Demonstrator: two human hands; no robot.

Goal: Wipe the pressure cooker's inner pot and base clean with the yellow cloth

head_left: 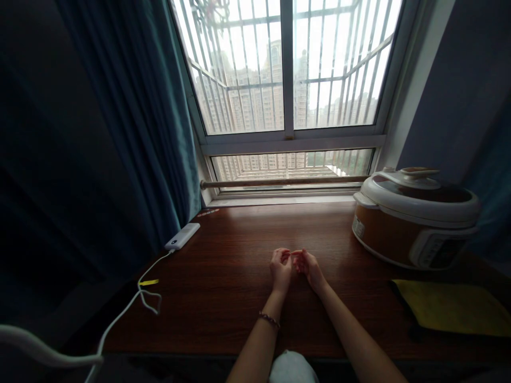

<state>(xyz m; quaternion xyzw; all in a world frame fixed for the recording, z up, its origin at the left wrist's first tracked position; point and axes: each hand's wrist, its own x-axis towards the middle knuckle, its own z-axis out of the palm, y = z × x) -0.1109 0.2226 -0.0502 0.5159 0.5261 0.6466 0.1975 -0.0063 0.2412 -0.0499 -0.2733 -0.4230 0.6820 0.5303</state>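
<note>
Over the middle of the brown wooden table [223,287], my two hands meet at their fingertips. My left hand [281,266] has its fingers curled in, thumb and fingertips pressed together. Facing it, my right hand [309,268] is also curled, its index finger reaching across to the left fingertips. Anything pinched between them is too small or too hidden to make out. A beaded bracelet [269,319] circles my left wrist.
A white power strip [182,236] lies at the table's left edge, its white cable [120,319] running down with a yellow tag [149,282]. An electric cooker [411,234] stands at the right, behind a yellow-green cloth-like sheet [455,308]. A barred window [289,143] and blue curtain [147,117] border the table.
</note>
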